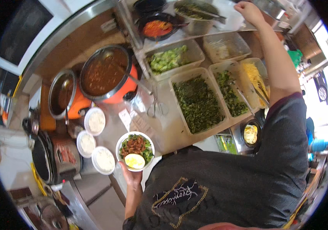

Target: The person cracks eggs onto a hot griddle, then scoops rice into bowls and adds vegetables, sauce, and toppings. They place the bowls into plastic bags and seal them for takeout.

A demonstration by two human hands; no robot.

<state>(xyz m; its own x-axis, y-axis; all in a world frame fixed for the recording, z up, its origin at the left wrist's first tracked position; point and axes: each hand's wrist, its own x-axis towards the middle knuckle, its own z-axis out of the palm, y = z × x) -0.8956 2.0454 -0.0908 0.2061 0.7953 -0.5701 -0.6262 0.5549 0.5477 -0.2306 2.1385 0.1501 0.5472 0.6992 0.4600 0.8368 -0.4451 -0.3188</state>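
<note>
My left hand grips a white bowl from beneath, close to my body. Inside it are chopped greens, brown minced meat and half a boiled egg. My right arm stretches up to the far right shelf. There my right hand is closed beside a whitish, see-through container; whatever its fingers hold, if anything, cannot be made out. Three white bowls of rice stand left of the held bowl.
Two orange pots of brown stew with ladles stand at left, near a rice cooker. Tubs hold dark greens, lettuce, chopped greens and yellow shreds. A red dish is on the shelf. Fried egg lies in a pan.
</note>
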